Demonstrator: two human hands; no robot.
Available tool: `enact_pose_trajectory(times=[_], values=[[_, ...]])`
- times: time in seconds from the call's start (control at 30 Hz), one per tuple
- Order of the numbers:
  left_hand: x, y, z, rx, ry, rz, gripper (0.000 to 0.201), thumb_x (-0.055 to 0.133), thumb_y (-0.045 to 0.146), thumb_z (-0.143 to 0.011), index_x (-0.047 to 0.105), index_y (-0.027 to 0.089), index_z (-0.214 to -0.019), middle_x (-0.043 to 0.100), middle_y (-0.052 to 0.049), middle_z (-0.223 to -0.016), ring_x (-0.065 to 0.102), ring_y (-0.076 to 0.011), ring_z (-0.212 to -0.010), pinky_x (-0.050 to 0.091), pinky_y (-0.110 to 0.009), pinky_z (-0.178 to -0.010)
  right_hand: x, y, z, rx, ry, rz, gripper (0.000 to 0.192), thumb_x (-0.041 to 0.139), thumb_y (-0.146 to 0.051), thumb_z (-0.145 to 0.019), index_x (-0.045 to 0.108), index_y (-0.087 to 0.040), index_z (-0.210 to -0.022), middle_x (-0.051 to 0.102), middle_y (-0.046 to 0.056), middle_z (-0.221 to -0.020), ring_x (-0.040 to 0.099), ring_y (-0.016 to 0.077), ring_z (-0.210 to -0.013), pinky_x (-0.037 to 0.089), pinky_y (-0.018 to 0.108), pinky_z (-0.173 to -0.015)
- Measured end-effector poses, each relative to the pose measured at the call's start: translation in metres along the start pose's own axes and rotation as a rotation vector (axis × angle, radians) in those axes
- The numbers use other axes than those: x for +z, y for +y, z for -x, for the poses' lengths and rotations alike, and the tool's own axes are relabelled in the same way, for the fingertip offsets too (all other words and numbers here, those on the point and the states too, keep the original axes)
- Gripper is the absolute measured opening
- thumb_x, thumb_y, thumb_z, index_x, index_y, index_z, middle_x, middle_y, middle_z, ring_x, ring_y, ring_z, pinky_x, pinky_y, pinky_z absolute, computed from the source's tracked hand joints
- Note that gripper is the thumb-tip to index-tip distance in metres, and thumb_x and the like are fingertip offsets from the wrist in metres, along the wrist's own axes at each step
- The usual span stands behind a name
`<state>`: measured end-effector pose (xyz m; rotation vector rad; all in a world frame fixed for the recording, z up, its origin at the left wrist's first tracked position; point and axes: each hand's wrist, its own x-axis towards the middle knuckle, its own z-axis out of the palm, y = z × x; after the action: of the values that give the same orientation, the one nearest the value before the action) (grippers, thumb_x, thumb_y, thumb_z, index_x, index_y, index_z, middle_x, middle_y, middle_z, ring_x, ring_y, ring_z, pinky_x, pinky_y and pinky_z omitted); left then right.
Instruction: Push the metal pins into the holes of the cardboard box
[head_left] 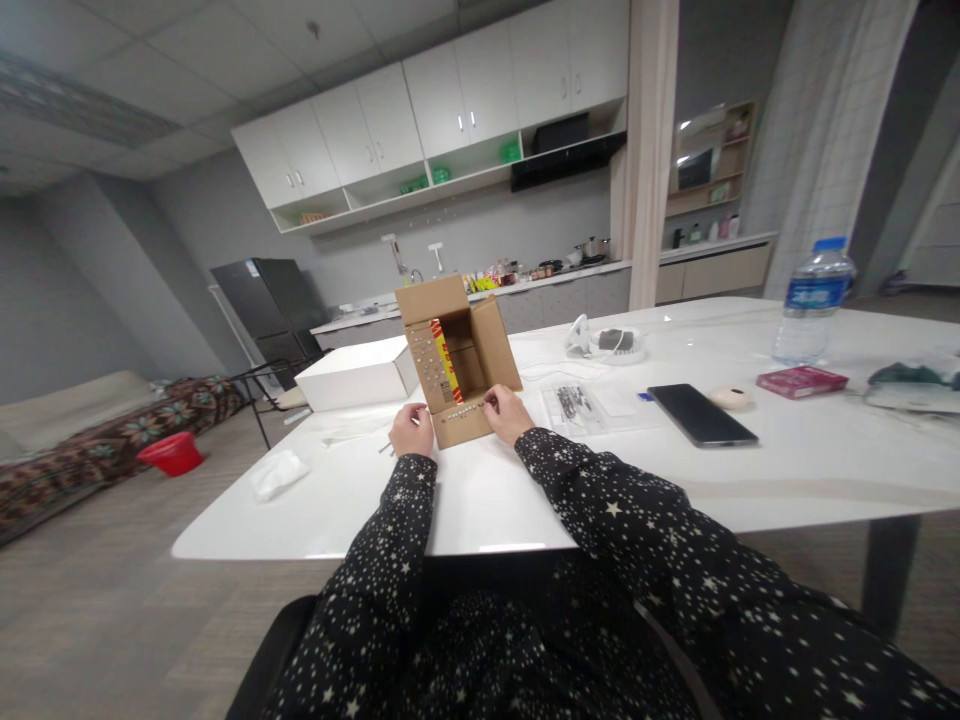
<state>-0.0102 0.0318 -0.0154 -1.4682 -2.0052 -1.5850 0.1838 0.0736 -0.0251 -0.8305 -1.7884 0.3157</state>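
An open cardboard box stands on the white table with its flaps spread. Rows of small pale round pieces dot its left side, and another row runs along the front flap. My left hand is closed at that flap's left edge; what its fingers hold is hidden. Near it, a thin grey rod-like thing shows, and I cannot tell whether it is held. My right hand has its fingers pinched together at the right end of the flap's row, on something too small to name.
Right of the box lies a clear plastic case with small parts. Beyond are a black phone, a pink box, a water bottle and a white corded device. A white box and crumpled plastic sit left.
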Motion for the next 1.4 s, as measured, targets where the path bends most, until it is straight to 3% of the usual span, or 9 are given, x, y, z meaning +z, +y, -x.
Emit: enact_pose_trajectory(times=[1.03, 1.4], values=[[-0.004, -0.002, 0.000, -0.033, -0.016, -0.018, 0.023, 0.047, 0.027, -0.075, 0.067, 0.021, -0.084, 0.064, 0.000, -0.071, 0.053, -0.0134, -0.062, 0.040, -0.026, -0.065, 0.012, -0.001, -0.004, -0.040, -0.062, 0.029, 0.008, 0.048, -0.012, -0.081, 0.055, -0.018, -0.083, 0.055, 0.003, -0.078, 0.051, 0.0152, -0.073, 0.040, 0.027, -0.073], [-0.006, -0.002, 0.001, -0.034, -0.009, -0.030, 0.023, 0.048, 0.027, -0.075, 0.068, 0.022, -0.085, 0.066, 0.000, -0.073, 0.056, -0.0141, -0.066, 0.041, -0.026, -0.067, 0.017, -0.003, -0.005, -0.024, -0.056, 0.041, 0.010, 0.050, -0.024, -0.085, 0.057, -0.017, -0.083, 0.058, 0.003, -0.078, 0.052, 0.0134, -0.072, 0.040, 0.025, -0.071]])
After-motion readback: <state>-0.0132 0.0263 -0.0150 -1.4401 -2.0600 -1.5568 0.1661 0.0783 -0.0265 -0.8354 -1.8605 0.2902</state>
